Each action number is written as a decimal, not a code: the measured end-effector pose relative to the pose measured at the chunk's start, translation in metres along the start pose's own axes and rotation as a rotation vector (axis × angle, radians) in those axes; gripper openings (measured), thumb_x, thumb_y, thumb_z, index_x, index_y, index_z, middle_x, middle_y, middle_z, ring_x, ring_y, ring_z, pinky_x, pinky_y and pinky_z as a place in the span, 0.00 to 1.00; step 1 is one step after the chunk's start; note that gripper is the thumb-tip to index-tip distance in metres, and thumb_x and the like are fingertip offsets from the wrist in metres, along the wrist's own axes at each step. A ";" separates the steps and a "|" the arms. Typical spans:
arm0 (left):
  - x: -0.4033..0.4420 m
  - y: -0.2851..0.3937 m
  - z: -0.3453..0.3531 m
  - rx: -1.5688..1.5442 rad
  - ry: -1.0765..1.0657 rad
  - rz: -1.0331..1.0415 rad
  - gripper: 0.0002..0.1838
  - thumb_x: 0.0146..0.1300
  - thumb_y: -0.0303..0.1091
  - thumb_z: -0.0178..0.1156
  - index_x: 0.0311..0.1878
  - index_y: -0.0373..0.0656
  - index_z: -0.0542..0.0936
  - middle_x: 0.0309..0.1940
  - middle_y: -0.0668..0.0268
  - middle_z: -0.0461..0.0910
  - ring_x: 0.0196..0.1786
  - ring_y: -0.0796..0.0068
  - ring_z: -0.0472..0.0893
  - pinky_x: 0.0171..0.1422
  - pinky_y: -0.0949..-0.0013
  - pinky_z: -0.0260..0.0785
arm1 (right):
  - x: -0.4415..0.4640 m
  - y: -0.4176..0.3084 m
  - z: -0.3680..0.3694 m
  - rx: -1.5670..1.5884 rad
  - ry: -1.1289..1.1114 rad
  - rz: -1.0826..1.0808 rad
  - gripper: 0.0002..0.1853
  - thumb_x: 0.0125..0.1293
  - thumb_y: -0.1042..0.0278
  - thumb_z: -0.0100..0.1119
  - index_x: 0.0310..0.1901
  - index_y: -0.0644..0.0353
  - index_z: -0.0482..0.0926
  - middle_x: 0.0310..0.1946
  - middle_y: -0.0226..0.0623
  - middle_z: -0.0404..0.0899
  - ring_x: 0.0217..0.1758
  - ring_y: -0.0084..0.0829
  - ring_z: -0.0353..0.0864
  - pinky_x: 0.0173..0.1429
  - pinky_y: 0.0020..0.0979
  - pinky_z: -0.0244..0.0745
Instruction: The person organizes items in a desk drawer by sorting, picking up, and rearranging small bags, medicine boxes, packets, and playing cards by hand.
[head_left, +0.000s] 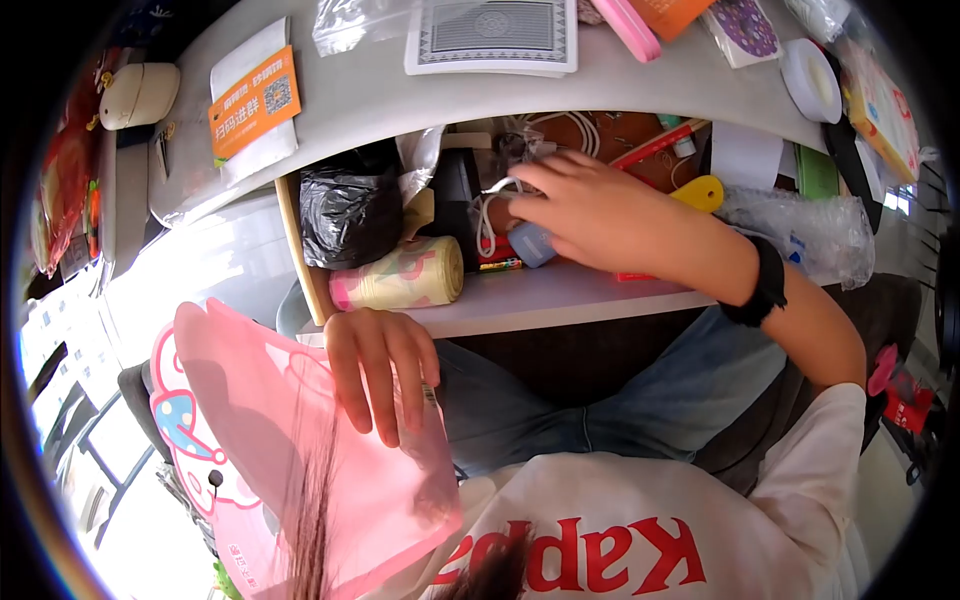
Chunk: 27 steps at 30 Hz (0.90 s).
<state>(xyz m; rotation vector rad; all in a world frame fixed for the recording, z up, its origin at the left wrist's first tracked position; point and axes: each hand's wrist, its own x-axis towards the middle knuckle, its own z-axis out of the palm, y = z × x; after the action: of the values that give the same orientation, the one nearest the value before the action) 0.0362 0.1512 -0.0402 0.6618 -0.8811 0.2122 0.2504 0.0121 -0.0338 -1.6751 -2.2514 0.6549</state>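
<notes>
The left hand (380, 370), four fingers over the edge, held one pink folder (380, 500) near left. The right hand (575, 210) had one white cord (500, 184) at its fingertips in one far drawer (510, 318); whether gripped, I could not tell.

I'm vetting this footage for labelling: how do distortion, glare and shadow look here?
Head view: fisheye distortion bows the edge of the desk, and the corners go black; head view, lower left: glare washes out detail; head view: a shadow darkens part of the pink printed item; head view: the right hand is lit well enough to make out clearly.
</notes>
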 end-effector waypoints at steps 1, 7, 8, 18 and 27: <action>0.000 0.000 -0.001 0.003 -0.001 -0.008 0.09 0.69 0.34 0.50 0.42 0.44 0.79 0.40 0.61 0.83 0.48 0.64 0.80 0.57 0.62 0.63 | 0.006 0.005 -0.001 0.048 -0.053 0.035 0.13 0.50 0.72 0.58 0.39 0.60 0.74 0.42 0.39 0.71 0.50 0.42 0.71 0.57 0.40 0.66; 0.000 0.002 -0.002 -0.015 0.030 -0.069 0.09 0.70 0.34 0.48 0.42 0.45 0.78 0.40 0.62 0.83 0.47 0.65 0.80 0.59 0.62 0.62 | 0.012 0.004 0.017 0.041 -0.140 0.045 0.11 0.51 0.72 0.56 0.38 0.61 0.75 0.40 0.42 0.73 0.47 0.41 0.74 0.56 0.39 0.67; 0.000 0.002 -0.003 -0.018 0.027 -0.076 0.09 0.69 0.34 0.49 0.42 0.45 0.78 0.40 0.62 0.83 0.48 0.66 0.80 0.60 0.62 0.61 | 0.010 -0.002 0.020 0.019 -0.119 0.047 0.10 0.52 0.72 0.56 0.38 0.61 0.75 0.39 0.42 0.73 0.47 0.40 0.74 0.56 0.38 0.66; -0.002 0.002 -0.004 -0.006 0.010 -0.161 0.07 0.67 0.35 0.53 0.44 0.48 0.78 0.41 0.63 0.83 0.48 0.69 0.80 0.60 0.64 0.61 | -0.002 -0.028 0.022 -0.132 -0.189 0.020 0.13 0.54 0.69 0.54 0.42 0.62 0.76 0.49 0.49 0.73 0.51 0.37 0.75 0.57 0.33 0.66; -0.004 -0.002 -0.002 -0.002 0.049 -0.179 0.09 0.68 0.36 0.52 0.44 0.45 0.78 0.40 0.58 0.83 0.47 0.64 0.80 0.58 0.60 0.64 | 0.009 -0.035 0.040 -0.119 -0.138 0.032 0.13 0.54 0.70 0.54 0.42 0.61 0.76 0.45 0.45 0.76 0.48 0.37 0.77 0.54 0.33 0.69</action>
<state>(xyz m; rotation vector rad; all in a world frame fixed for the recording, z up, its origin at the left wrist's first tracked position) 0.0357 0.1515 -0.0448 0.7270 -0.7703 0.0665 0.1998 0.0040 -0.0513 -1.7756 -2.4066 0.6751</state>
